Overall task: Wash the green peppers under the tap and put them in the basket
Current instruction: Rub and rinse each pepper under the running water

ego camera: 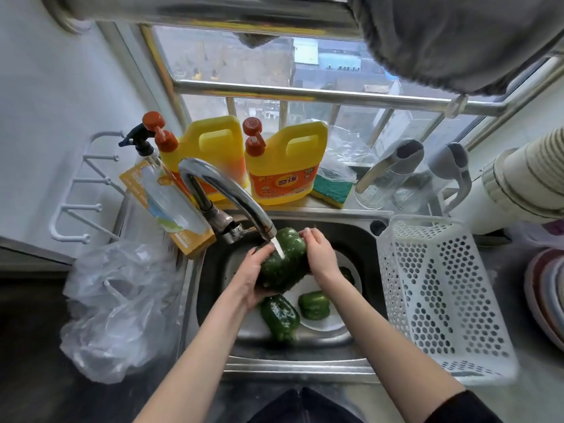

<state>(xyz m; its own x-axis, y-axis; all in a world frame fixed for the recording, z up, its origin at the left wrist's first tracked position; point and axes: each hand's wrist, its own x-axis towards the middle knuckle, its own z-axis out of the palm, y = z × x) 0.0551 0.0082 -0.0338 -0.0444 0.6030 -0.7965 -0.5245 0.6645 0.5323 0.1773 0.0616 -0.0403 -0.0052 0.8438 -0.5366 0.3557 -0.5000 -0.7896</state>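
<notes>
Both forearms reach over the sink (213, 300): left hand (248, 279) and right hand (320, 254) grip one green pepper (283, 264) under the tap (232, 193). Two peppers (314, 305) lie on a white plate (323, 323) in the basin. White basket (442, 294) sits right.

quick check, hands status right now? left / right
Left hand: grips the green pepper from below, under the tap.
Right hand: holds the same pepper on its right side, fingers curled over it.
</notes>
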